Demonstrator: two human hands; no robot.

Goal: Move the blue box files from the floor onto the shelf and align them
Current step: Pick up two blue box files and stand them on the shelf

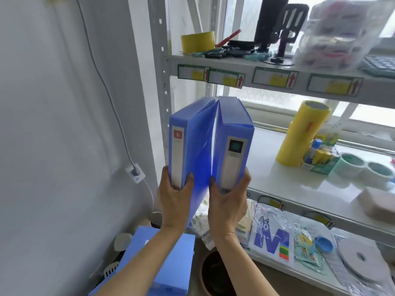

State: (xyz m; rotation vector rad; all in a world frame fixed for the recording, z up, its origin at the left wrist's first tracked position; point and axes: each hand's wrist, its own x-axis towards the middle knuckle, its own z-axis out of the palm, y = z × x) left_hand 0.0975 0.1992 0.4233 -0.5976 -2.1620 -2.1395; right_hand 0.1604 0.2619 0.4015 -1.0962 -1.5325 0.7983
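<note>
Left hand (174, 196) grips left blue box file (188, 144), right hand (229, 199) grips right blue box file (234, 144), both airborne at middle shelf (277, 189) left end; loose flap (205, 167) between them risks snagging, splaying files on insertion.

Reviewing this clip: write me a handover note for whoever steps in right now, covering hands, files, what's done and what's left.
Left hand: gripping the bottom of the left blue box file, upright, spine facing you.
Right hand: gripping the bottom of the right blue box file, also upright.
The two files touch near the bottom and splay apart at the top, held in the air at the left end of the middle shelf.
Done: none are on the shelf yet.
Left: set both down, align them, then fetch the other blue files lying on the floor.
</note>
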